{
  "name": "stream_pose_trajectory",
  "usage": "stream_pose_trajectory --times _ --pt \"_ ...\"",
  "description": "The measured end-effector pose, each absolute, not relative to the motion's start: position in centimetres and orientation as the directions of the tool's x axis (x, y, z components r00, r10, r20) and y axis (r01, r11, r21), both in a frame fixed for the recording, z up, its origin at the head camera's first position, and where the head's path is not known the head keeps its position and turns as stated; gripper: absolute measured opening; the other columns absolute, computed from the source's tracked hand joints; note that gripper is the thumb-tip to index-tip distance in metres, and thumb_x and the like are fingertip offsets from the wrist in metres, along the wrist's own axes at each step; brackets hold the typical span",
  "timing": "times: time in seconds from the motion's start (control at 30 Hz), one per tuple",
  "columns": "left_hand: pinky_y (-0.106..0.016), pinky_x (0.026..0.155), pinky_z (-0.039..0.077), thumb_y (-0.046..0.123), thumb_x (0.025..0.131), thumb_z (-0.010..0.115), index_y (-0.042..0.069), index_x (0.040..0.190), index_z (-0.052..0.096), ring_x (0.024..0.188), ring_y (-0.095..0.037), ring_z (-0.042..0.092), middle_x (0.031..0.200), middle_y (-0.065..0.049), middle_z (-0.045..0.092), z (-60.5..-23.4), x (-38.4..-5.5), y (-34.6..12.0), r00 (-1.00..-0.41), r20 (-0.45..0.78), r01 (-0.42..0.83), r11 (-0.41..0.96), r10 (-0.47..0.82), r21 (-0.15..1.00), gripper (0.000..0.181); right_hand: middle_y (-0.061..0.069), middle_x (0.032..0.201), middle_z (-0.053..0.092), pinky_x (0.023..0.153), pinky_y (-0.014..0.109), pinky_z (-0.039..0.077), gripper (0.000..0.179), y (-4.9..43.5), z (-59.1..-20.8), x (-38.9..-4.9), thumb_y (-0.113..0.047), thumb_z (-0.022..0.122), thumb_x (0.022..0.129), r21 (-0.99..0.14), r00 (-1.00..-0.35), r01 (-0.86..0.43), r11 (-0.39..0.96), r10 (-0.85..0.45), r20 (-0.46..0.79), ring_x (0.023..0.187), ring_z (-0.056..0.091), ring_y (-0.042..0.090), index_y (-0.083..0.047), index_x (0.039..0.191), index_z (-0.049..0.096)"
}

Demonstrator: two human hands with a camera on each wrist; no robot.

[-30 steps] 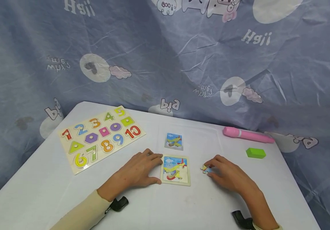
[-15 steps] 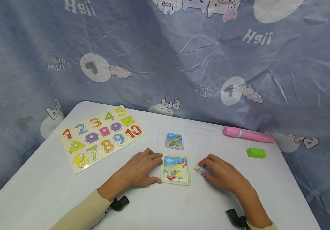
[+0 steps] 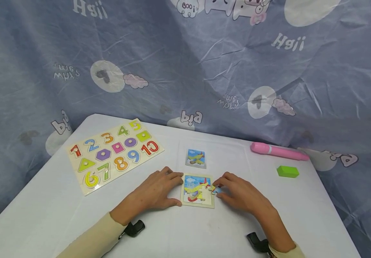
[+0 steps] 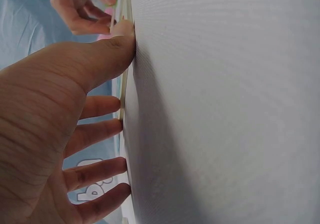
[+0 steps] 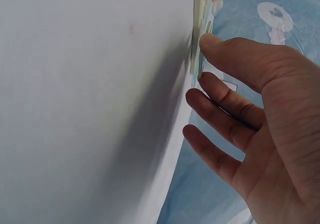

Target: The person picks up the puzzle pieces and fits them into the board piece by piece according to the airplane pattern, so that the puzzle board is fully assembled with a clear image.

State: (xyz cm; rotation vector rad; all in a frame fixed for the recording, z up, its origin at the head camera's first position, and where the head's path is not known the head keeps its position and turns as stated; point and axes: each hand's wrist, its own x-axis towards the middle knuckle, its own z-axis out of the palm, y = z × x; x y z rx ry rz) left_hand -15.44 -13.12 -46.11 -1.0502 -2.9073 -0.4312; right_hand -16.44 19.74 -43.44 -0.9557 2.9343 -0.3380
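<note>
A small square wooden jigsaw tray (image 3: 198,205) with an airplane picture lies mid-table; its lower right part shows bare wood. My left hand (image 3: 158,190) rests beside it, thumb and fingertips touching its left edge with the fingers fairly straight. Between thumb and index finger, my right hand (image 3: 242,193) pinches a blue and yellow jigsaw piece (image 3: 217,190), which overlaps the tray's right rim. Seen edge-on in the right wrist view, the thin piece (image 5: 201,63) is tilted close over the tray. Just behind the tray lies a small airplane picture card (image 3: 196,158).
A number and shape peg puzzle board (image 3: 108,172) lies at the left of the white table (image 3: 179,236). Toward the back right are a pink marker-shaped stick (image 3: 279,151) and a green block (image 3: 287,171). A patterned blue cloth (image 3: 179,71) hangs behind the table.
My right hand has moved left with the jigsaw piece, from apart from the tray to over its right rim. The left hand and the tray have stayed in place.
</note>
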Motion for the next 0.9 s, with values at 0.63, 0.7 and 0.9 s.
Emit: stream_pose_trajectory --times 0.63,0.7,0.9 --pt "-0.047 0.100 0.053 0.062 0.087 0.083 0.022 0.139 0.069 0.133 -0.024 0.055 0.157 0.000 0.059 -46.1 -15.4 -13.1 -0.782 0.106 0.618 0.743 0.614 0.258 0.067 -0.007 0.116 0.066 0.091 0.036 0.058 0.032 17.8 -43.6 -16.8 -0.021 0.085 0.094 -0.226 -0.764 -0.634 0.740 -0.645 0.032 0.104 0.064 0.009 -0.017 0.125 0.077" --pt "-0.047 0.100 0.053 0.062 0.088 0.083 0.022 0.139 0.069 0.133 -0.024 0.055 0.157 0.000 0.059 -46.1 -15.4 -13.2 -0.782 0.107 0.618 0.742 0.614 0.260 0.067 -0.006 0.117 0.066 0.092 0.037 0.058 0.032 17.6 -43.6 -16.9 -0.021 0.085 0.094 -0.226 -0.760 -0.637 0.737 -0.649 0.028 0.105 0.064 0.010 -0.018 0.125 0.077" --pt "-0.046 0.098 0.053 0.063 0.088 0.082 0.021 0.139 0.069 0.132 -0.024 0.055 0.157 -0.001 0.059 -46.1 -15.6 -13.1 -0.773 0.114 0.630 0.734 0.624 0.255 0.067 -0.006 0.117 0.066 0.092 0.037 0.057 0.030 17.1 -43.5 -17.2 -0.019 0.085 0.094 -0.223 -0.752 -0.647 0.730 -0.659 0.026 0.106 0.064 0.011 -0.018 0.123 0.077"
